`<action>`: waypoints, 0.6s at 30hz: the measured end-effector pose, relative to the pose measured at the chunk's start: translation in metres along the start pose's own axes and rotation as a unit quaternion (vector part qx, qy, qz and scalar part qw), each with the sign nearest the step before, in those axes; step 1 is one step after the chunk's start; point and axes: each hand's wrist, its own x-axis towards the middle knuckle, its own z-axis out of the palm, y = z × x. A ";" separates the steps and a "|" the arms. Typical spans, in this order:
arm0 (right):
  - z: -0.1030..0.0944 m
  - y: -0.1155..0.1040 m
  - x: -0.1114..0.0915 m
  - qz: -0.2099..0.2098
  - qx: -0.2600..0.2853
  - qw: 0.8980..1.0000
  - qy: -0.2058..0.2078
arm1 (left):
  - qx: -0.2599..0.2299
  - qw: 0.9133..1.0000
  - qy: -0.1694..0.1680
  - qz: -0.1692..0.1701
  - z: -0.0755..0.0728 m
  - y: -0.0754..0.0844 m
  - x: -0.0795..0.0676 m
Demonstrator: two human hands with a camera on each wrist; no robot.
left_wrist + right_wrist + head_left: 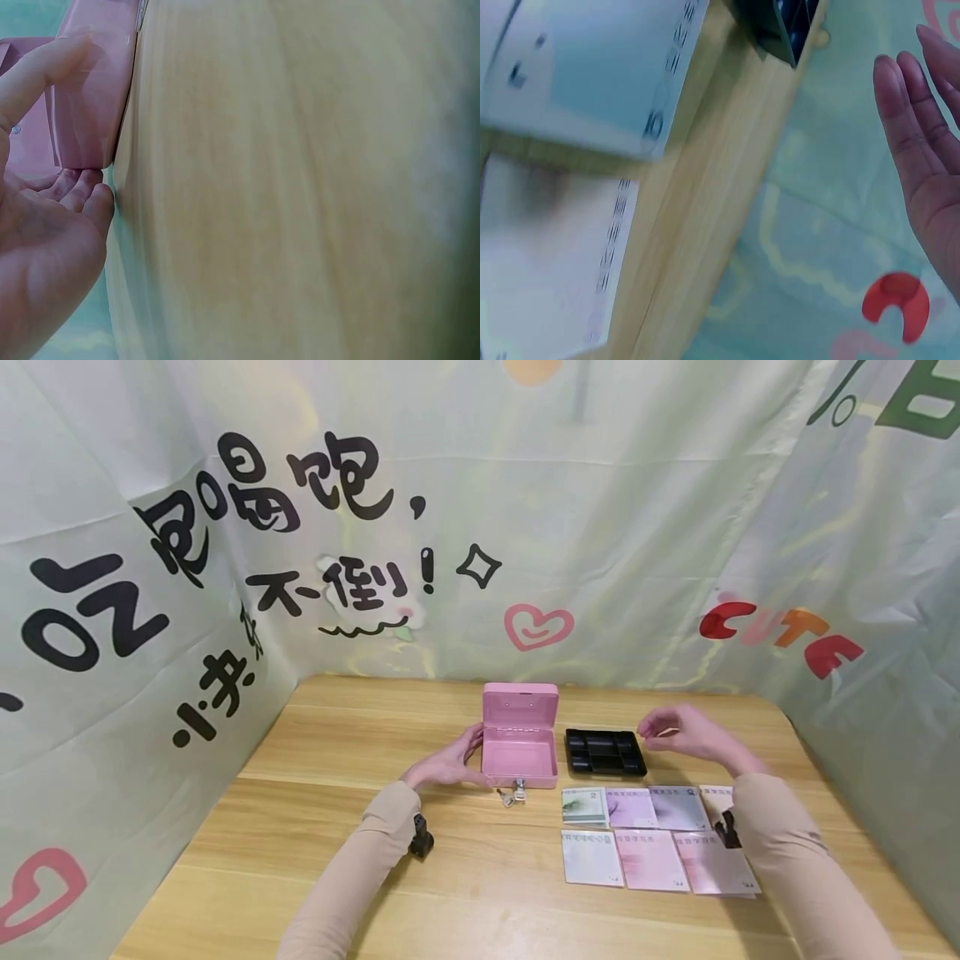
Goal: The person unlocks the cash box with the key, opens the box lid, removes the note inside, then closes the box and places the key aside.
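A pink cash box [520,781] stands on the table with its lid raised, its inside bare. My left hand [447,762] is at its left side. In the left wrist view the left fingertips [81,187] touch the side wall, and the thumb lies straight along the front of the box [97,112]. Keys [510,797] hang at the front lock. To the right lies a black compartment tray [604,763]. My right hand [686,731] hovers just beyond the tray's right edge, fingers loosely bent and holding nothing.
Two rows of banknotes lie in front of the tray, including a green note [584,807], a purple one [632,808] and a pink one [651,860]. My right forearm passes over the row's right end. A printed curtain [450,652] stands behind the wooden table [465,877].
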 end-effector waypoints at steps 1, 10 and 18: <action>0.002 0.000 0.004 -0.004 0.004 1.000 -0.005 | -0.001 1.000 0.000 0.000 0.000 0.000 0.000; 0.028 0.006 0.035 0.007 0.014 0.999 -0.035 | -0.002 1.000 -0.002 -0.002 0.000 0.002 -0.001; 0.044 0.012 0.048 0.015 0.041 0.998 -0.051 | -0.010 1.000 -0.003 -0.004 0.000 0.001 0.000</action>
